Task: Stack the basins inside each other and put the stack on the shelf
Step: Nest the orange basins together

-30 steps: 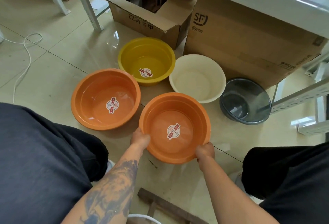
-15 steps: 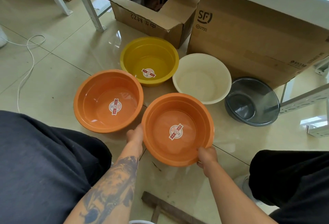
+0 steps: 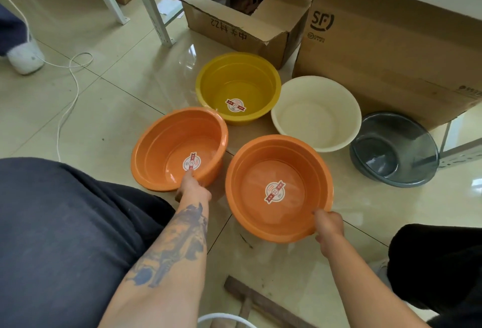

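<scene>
While no basin sits inside another yet, the near orange basin point(image 3: 279, 188) is tipped up off the floor point(image 3: 104, 108), pinched at its near rim by the right hand point(image 3: 329, 224); just left of it, the left hand point(image 3: 192, 184) pinches the near rim of the second orange basin point(image 3: 178, 149); behind it wait the yellow basin point(image 3: 238, 87), the cream basin point(image 3: 317, 113) and the grey basin point(image 3: 393, 149); all the stacking and the shelf trip look left to do.
</scene>
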